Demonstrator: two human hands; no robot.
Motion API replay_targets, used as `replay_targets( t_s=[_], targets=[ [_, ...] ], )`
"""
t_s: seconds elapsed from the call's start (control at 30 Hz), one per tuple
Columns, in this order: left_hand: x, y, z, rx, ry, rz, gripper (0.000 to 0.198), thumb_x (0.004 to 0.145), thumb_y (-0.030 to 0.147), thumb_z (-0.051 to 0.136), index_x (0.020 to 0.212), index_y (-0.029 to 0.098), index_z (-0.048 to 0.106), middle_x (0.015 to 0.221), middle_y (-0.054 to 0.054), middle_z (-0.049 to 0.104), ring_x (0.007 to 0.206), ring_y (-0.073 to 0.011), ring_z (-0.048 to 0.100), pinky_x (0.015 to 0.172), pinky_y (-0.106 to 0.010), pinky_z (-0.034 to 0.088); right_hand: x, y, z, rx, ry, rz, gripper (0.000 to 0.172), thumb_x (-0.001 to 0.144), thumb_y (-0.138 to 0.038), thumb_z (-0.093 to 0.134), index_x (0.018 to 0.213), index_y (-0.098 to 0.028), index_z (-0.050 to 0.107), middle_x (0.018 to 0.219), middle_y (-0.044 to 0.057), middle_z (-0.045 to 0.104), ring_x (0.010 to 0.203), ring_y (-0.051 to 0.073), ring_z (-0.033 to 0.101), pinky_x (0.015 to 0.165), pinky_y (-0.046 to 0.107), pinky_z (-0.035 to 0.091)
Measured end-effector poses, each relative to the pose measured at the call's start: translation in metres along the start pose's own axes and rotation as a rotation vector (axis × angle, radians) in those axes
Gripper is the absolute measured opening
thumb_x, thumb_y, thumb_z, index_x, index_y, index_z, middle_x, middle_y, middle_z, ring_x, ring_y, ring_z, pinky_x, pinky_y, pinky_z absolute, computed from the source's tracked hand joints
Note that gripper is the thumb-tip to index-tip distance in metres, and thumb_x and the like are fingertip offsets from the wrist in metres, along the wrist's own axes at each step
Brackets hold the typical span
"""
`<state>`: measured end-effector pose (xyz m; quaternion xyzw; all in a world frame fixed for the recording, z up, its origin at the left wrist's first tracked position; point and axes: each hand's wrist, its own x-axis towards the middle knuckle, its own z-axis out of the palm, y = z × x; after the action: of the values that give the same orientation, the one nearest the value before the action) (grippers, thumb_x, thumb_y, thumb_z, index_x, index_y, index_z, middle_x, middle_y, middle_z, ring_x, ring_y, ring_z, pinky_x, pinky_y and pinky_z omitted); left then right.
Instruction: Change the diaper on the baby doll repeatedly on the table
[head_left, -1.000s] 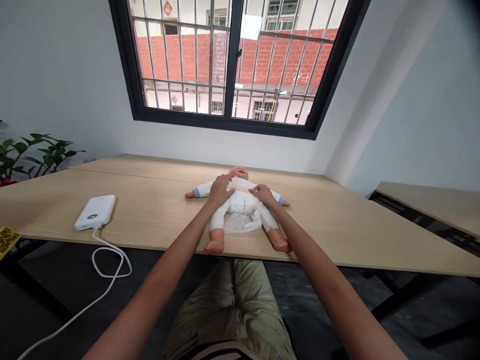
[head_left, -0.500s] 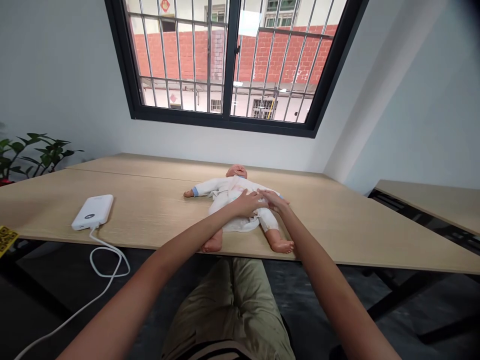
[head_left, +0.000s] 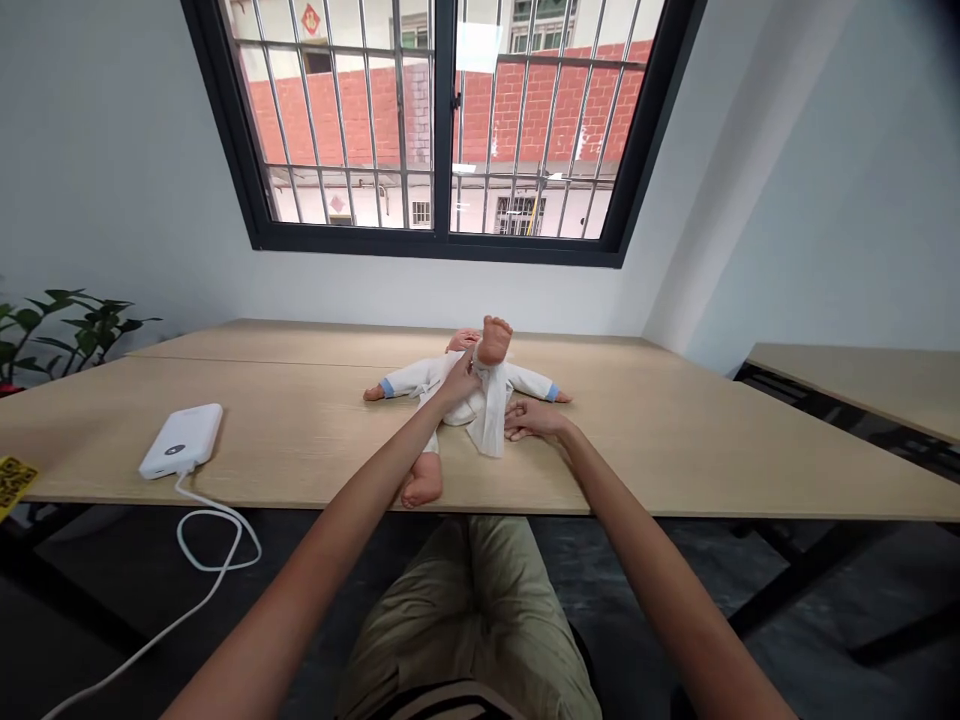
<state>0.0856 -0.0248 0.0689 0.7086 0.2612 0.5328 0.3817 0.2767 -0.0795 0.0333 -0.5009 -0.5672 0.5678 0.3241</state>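
Note:
A baby doll (head_left: 452,405) in a white outfit with blue cuffs lies on its back on the table. Its head is at the window side, arms spread wide. My left hand (head_left: 459,382) is closed around one of the doll's legs, holding it up so the bare foot (head_left: 495,340) points upward. White cloth (head_left: 491,415) hangs below that raised leg. Beside the cloth, low over the table, my right hand (head_left: 534,418) has its fingers loosely bent and apart, their tips close to the cloth's edge. The other leg (head_left: 424,480) rests near the table's front edge.
On the left of the wooden table (head_left: 675,440) lies a white power bank (head_left: 182,440), its cable (head_left: 217,560) hanging over the edge. A plant (head_left: 82,325) stands at far left, a second table (head_left: 847,390) at right. A barred window is behind.
The doll's right-side leg has gone from lying on the table to raised in my left hand. My right hand has moved down from the doll's middle to beside the cloth.

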Motion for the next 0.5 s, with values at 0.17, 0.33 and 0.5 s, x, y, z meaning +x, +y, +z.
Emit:
replay_targets(
  t_s=[0.17,0.33,0.5],
  targets=[
    [0.0,-0.008,-0.002,-0.094,0.107,-0.078,0.053,0.066,0.009,0.051,0.119,0.015,0.053,0.118,-0.012,0.064,0.109,-0.0249,0.058,0.092,-0.036,0.048,0.003,-0.001,0.039,-0.127,-0.042,-0.215,0.034,0.071,-0.012,0.068,0.103,-0.012,0.057,0.079,0.002,0.067,0.059,0.01,0.061,0.05,0.016,0.05],
    [-0.003,-0.011,-0.006,-0.147,0.195,-0.14,0.042,0.068,0.01,0.049,0.11,0.015,0.052,0.108,-0.01,0.065,0.1,-0.0223,0.06,0.084,-0.031,0.049,0.003,-0.006,0.067,-0.352,0.231,-0.263,0.055,0.074,-0.022,0.066,0.122,-0.016,0.04,0.075,0.001,0.064,0.045,0.01,0.055,0.033,0.016,0.037],
    [-0.005,-0.009,-0.009,-0.186,0.188,-0.131,0.038,0.066,0.011,0.054,0.103,0.015,0.054,0.106,-0.01,0.067,0.098,-0.0225,0.06,0.082,-0.03,0.048,-0.003,-0.008,0.06,-0.298,0.282,-0.212,0.027,0.084,-0.028,0.05,0.109,-0.019,0.046,0.075,0.0,0.062,0.041,0.01,0.057,0.029,0.016,0.035]
  ],
)
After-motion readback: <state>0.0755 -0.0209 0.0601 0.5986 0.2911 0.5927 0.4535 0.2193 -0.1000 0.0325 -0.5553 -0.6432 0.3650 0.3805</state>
